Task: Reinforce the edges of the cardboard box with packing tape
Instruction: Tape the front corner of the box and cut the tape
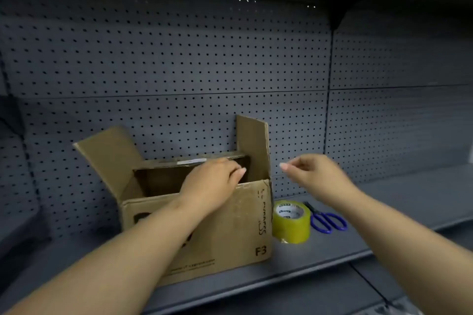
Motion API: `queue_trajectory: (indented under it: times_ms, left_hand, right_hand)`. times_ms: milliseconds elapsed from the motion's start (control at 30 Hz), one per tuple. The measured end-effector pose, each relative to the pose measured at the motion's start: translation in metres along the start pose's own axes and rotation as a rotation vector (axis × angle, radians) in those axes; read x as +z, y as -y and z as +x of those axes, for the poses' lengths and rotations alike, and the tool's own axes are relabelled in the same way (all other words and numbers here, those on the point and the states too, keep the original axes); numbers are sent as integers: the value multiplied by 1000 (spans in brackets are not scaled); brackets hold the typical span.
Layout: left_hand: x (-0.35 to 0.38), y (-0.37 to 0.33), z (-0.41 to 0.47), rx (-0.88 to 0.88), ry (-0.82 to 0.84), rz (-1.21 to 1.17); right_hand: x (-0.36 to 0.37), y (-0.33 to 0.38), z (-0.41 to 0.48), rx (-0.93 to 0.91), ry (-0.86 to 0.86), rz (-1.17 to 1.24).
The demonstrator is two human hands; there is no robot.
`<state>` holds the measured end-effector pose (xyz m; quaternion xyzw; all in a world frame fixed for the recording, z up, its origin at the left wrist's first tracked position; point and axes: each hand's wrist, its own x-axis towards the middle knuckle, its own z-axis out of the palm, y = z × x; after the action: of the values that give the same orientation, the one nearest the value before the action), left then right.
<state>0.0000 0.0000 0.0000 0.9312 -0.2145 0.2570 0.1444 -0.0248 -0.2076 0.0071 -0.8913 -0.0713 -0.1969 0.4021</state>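
A brown cardboard box stands on a grey shelf, its top open with the left and right flaps raised. My left hand reaches over the near rim, fingers curled at the open top; what they hold, if anything, is hidden. My right hand hovers in the air to the right of the raised right flap, fingers loosely bent and holding nothing. A yellowish roll of packing tape sits upright just right of the box. Blue-handled scissors lie beside the roll.
A grey pegboard wall backs the shelf close behind the box. The shelf's front edge runs diagonally below the box, with a darker shelf level under it at the lower right. Another shelf overhangs at the top.
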Motion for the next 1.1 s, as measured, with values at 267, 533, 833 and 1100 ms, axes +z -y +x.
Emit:
queue_trajectory:
  times_ms: [267, 533, 833, 1100]
  left_hand:
    - [45, 5, 4, -19, 62, 126]
    - [52, 10, -2, -41, -107, 81]
    - [55, 10, -2, -29, -101, 110]
    - [64, -22, 28, -102, 28, 231]
  right_hand:
    - [48, -27, 49, 8, 38, -170]
    - [49, -57, 64, -81, -96, -78]
    - [71, -68, 56, -109, -107, 206]
    - [114, -114, 18, -149, -124, 282]
